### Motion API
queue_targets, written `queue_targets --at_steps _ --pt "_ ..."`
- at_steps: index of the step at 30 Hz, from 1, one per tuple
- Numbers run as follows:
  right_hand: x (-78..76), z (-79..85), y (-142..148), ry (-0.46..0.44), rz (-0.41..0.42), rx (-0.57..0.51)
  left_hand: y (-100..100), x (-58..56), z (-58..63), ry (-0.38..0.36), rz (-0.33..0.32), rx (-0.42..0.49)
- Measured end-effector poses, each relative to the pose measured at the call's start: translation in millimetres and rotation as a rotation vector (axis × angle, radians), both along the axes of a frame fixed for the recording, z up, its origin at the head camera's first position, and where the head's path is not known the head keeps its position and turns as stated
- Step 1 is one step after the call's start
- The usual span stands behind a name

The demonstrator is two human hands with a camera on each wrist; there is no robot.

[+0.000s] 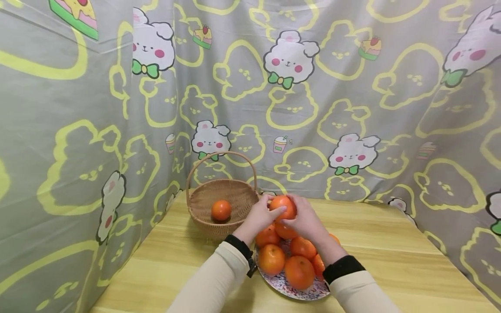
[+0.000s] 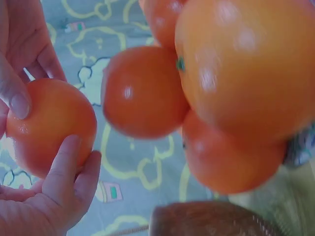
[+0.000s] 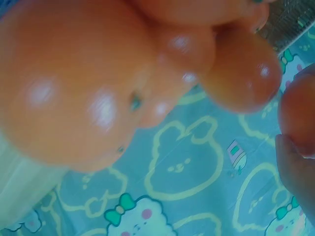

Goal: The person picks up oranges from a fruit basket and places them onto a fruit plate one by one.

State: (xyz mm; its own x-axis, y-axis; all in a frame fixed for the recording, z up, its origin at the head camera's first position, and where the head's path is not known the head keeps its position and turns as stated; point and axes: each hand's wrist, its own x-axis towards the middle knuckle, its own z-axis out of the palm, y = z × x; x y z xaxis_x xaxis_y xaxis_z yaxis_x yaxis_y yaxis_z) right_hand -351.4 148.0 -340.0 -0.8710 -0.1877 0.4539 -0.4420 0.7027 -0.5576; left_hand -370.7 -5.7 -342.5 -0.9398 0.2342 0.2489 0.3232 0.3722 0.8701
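Note:
Between my two hands is an orange (image 1: 282,205), lifted over the back of a pile of oranges. My left hand (image 1: 259,216) grips it from the left and my right hand (image 1: 306,220) from the right, thumbs on the near side. In the left wrist view, fingers of both hands curve around this orange (image 2: 55,123). The right wrist view catches only part of the orange (image 3: 299,115) at its edge. Below the hands, several oranges (image 1: 299,272) lie heaped on a patterned plate (image 1: 289,290); my right forearm covers some of them.
A wicker basket (image 1: 199,201) with a tall arched handle stands left of the plate, and one orange (image 1: 221,210) lies inside it. Everything rests on a light wooden table (image 1: 156,269). Patterned curtain (image 1: 250,100) hangs behind and along both sides.

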Motion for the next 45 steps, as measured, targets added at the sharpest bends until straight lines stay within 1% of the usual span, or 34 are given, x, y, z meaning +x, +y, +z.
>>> queue_targets --at_steps 4,6,9,12,15,20,22,25,30,33,40,45 --pt "2.6 0.8 16.1 -0.02 -0.026 0.012 15.9 -1.0 -1.0 0.058 -0.024 -0.025" --pt "4.1 0.7 23.9 -0.016 -0.031 0.013 23.9 -1.2 -2.1 0.066 -0.027 -0.023" --pt "7.1 0.8 34.3 -0.024 -0.049 0.019 34.9 1.1 -2.6 0.052 -0.033 -0.016" --pt "10.3 0.7 43.7 -0.039 -0.075 0.024 45.8 4.3 -2.8 0.072 -0.028 -0.036" --pt "12.7 -1.1 52.9 -0.059 -0.109 0.032 57.0 6.8 -3.5 0.118 -0.017 -0.1" --pt "11.6 -8.4 65.9 -0.087 -0.162 0.038 73.0 6.9 -8.4 0.189 0.009 -0.249" --pt "10.3 -12.5 70.4 -0.087 -0.172 0.036 78.6 6.7 -11.4 0.201 0.007 -0.283" --pt "8.5 -19.5 76.7 -0.085 -0.179 0.037 85.7 6.7 -15.9 0.192 -0.001 -0.302" --pt "7.7 -30.5 86.0 -0.101 -0.192 0.031 96.9 6.7 -22.7 0.157 -0.028 -0.332" --pt "6.4 -36.2 87.0 -0.114 -0.189 0.016 100.0 5.9 -26.4 0.152 -0.035 -0.355" --pt "2.5 -42.0 88.2 -0.149 -0.188 -0.002 103.2 6.5 -27.4 0.123 -0.045 -0.366" --pt "-0.8 -42.3 89.2 -0.162 -0.181 0.003 102.4 6.1 -27.9 0.14 -0.055 -0.377"
